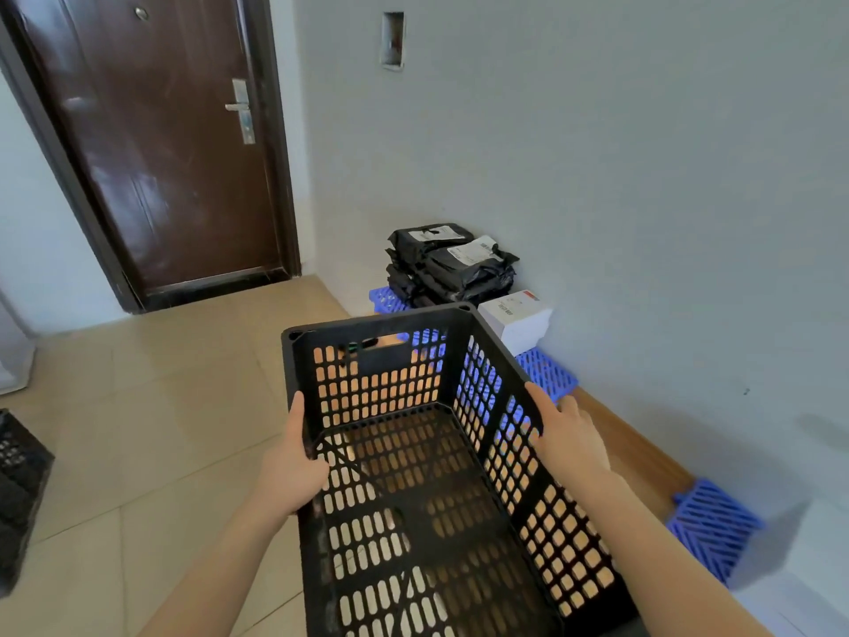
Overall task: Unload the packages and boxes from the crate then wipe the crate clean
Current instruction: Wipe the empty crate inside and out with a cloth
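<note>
The crate point(376, 388) is held in the near middle of the scene, and nothing is seen inside it. Its left rim is gripped by the left hand point(294, 466), thumb hooked over the top edge. Its right rim is gripped by the right hand point(569, 434), thumb laid along the edge and fingers curled down the outer wall. The packages point(452, 264) are stacked at the far right against the wall, on a blue pallet point(546, 372), with a white box point(517, 319) just beside them. By this the unloading is judged done and the wiping not yet begun.

Both grips sit on the thin top edge, so a slip could be caused if the crate is tilted or swung, and a corner could be dropped on the tiled floor point(138, 406). The far right corner lies near the box and the stack; either could be knocked if the crate is pushed forward. With both hands taken up, one must be freed before anything can be wiped, and the crate could tip from the hand left holding it.

No cloth is seen. The near end of the crate is cut off by the frame's lower edge, and it cannot be told whether the crate rests on the floor or is lifted. The left hand's fingers are hidden behind the wall. The labels on the packages are too small to be read. A second black crate point(18, 489) at the left edge is only partly shown.
</note>
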The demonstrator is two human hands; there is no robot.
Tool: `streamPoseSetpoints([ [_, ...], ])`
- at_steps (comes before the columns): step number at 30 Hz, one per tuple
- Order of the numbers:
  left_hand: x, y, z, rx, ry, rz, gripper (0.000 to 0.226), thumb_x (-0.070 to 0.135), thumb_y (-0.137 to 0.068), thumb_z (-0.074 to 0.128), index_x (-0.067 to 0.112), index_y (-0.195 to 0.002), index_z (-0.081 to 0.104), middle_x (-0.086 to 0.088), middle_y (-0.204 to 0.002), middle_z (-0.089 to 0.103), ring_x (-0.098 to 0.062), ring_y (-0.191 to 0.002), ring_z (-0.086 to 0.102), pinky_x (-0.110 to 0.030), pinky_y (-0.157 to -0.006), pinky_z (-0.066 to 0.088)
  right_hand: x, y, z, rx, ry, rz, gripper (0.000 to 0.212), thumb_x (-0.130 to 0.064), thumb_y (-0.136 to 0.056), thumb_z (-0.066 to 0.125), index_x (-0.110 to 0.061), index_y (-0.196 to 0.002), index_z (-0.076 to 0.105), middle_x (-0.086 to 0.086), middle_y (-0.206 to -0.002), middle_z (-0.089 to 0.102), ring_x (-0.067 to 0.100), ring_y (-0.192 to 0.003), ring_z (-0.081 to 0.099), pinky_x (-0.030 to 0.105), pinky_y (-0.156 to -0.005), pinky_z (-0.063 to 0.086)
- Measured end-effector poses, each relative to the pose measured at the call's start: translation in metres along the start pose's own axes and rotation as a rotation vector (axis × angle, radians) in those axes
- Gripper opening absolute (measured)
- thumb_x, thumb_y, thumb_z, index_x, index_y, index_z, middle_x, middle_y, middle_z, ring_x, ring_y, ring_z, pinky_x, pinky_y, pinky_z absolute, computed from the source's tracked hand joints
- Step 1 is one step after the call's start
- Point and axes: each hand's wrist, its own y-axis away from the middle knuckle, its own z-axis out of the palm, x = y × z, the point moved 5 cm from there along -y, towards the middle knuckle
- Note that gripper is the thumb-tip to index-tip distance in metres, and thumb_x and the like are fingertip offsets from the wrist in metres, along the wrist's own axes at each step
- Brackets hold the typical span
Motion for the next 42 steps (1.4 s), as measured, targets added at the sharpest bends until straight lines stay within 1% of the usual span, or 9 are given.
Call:
streamPoseSetpoints([
  [3, -0.013, 0.012, -0.011, -0.007, -0.043, 0.018, 0.102, 0.009, -0.088, 0.066, 0.036, -0.154, -0.007, -0.009, -0.148, 0.043, -0.026, -0.117, 0.055, -0.039, -0.095, 0.045, -0.01, 0.033, 0.0, 0.023, 0.016, 0.058, 0.079, -0.014, -0.095, 0.052, -0.04, -0.153, 0.005, 0.012, -0.133, 0.042, 0.029, -0.114, 0.049, 0.036, -0.086, 0.048],
  [5, -0.025, 0.02, -0.021, 0.003, -0.105, 0.022, 0.098, 0.006, -0.091, 0.061, 0.035, -0.154, -0.008, -0.012, -0.147, 0.044, -0.03, -0.118, 0.055, -0.041, -0.097, 0.046, -0.021, 0.056, -0.001, 0.06, 0.044, 0.09, 0.078, -0.017, -0.096, 0.051, -0.041, -0.152, 0.003, 0.011, -0.128, 0.044, 0.028, -0.109, 0.05, 0.035, -0.079, 0.048],
  [10, -0.048, 0.04, -0.039, -0.07, -0.158, 0.062, 0.097, 0.008, -0.092, 0.06, 0.036, -0.154, -0.009, -0.012, -0.13, 0.058, -0.012, -0.078, 0.057, -0.024, -0.067, 0.045, -0.035, 0.115, 0.005, 0.105, 0.106, 0.194, 0.076, -0.014, -0.097, 0.05, -0.042, -0.152, 0.005, 0.009, -0.129, 0.047, 0.026, -0.106, 0.054, 0.033, -0.068, 0.046],
  [17, -0.043, 0.07, -0.039, -0.177, -0.277, 0.191, 0.093, 0.008, -0.093, 0.058, 0.035, -0.154, -0.007, -0.009, -0.146, 0.047, -0.004, -0.066, 0.048, -0.013, -0.049, 0.035, -0.014, 0.207, 0.02, 0.135, 0.135, 0.358, 0.082, -0.02, -0.093, 0.059, -0.041, -0.148, 0.002, 0.005, -0.117, 0.053, 0.017, -0.079, 0.06, 0.028, -0.051, 0.044],
  [22, -0.028, 0.11, -0.026, -0.254, -0.367, 0.291, 0.091, 0.009, -0.093, 0.056, 0.033, -0.155, -0.005, -0.012, -0.134, 0.055, -0.02, -0.093, 0.06, -0.025, -0.07, 0.049, 0.012, 0.273, 0.02, 0.152, 0.096, 0.457, 0.065, -0.032, -0.099, 0.05, -0.041, -0.15, 0.009, 0.004, -0.121, 0.055, 0.015, -0.085, 0.063, 0.026, -0.055, 0.046],
  [27, -0.016, 0.159, 0.004, -0.296, -0.4, 0.341, 0.093, 0.006, -0.091, 0.057, 0.033, -0.155, -0.006, -0.005, -0.099, 0.058, -0.008, -0.066, 0.057, -0.017, -0.049, 0.041, 0.047, 0.35, 0.013, 0.162, 0.078, 0.53, 0.059, -0.037, -0.101, 0.044, -0.039, -0.15, 0.013, 0.001, -0.124, 0.054, 0.014, -0.09, 0.063, 0.023, -0.056, 0.04],
  [31, -0.007, 0.213, 0.035, -0.326, -0.44, 0.403, 0.092, 0.003, -0.092, 0.055, 0.034, -0.155, -0.005, -0.012, -0.123, 0.06, -0.005, -0.062, 0.056, -0.015, -0.044, 0.039, 0.081, 0.428, 0.012, 0.165, 0.055, 0.577, 0.06, -0.035, -0.1, 0.046, -0.039, -0.151, 0.013, -0.001, -0.126, 0.054, 0.013, -0.09, 0.063, 0.02, -0.046, 0.027],
  [35, 0.0, 0.279, 0.075, -0.4, -0.468, 0.47, 0.092, 0.004, -0.092, 0.054, 0.034, -0.155, -0.007, -0.011, -0.128, 0.059, -0.009, -0.062, 0.062, -0.013, -0.044, 0.04, 0.122, 0.512, 0.009, 0.201, 0.028, 0.673, 0.057, -0.037, -0.101, 0.041, -0.039, -0.151, 0.014, -0.002, -0.111, 0.054, 0.011, -0.076, 0.054, 0.023, -0.051, 0.033],
  [42, 0.015, 0.385, 0.159, -0.548, -0.478, 0.557, 0.095, 0.0, -0.091, 0.057, 0.034, -0.154, -0.005, -0.009, -0.107, 0.056, -0.018, -0.052, 0.068, -0.024, -0.044, 0.053, 0.196, 0.653, -0.003, 0.237, -0.015, 0.845, 0.052, -0.037, -0.103, 0.04, -0.036, -0.151, 0.021, -0.002, -0.109, 0.054, 0.018, -0.085, 0.059, 0.029, -0.06, 0.043],
])
